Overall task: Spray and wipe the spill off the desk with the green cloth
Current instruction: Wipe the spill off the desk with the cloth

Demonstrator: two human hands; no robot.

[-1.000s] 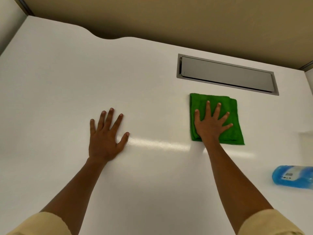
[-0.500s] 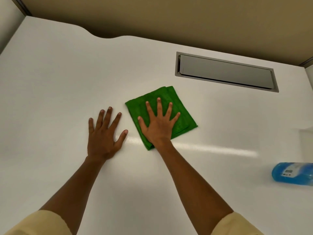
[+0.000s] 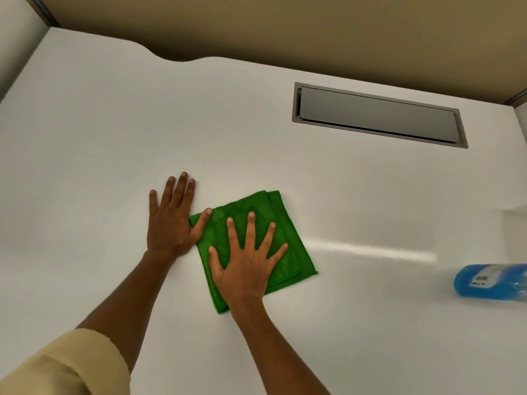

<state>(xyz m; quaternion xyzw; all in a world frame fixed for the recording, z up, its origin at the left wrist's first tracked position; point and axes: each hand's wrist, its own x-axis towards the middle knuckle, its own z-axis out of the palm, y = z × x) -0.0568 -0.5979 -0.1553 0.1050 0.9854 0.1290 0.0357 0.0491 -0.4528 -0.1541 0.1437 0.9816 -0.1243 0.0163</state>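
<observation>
A folded green cloth (image 3: 288,223) lies flat on the white desk (image 3: 114,132) near its middle. My right hand (image 3: 246,266) presses down on the cloth with its fingers spread and straight. Flat on the desk just left of the cloth rests my left hand (image 3: 171,220), its thumb touching the cloth's left edge. A blue spray bottle (image 3: 490,282) lies on its side at the right edge of view, partly cut off. I see no spill on the desk surface.
A grey rectangular cable hatch (image 3: 379,115) is set into the desk at the back right. A tan partition wall (image 3: 285,24) runs behind the desk, whose back edge has a curved notch. A white object (image 3: 516,220) shows at the far right.
My right hand has slid the green cloth from the right, near the hatch, leftward and nearer to me until it meets my left thumb. My left hand stayed flat on the desk.
</observation>
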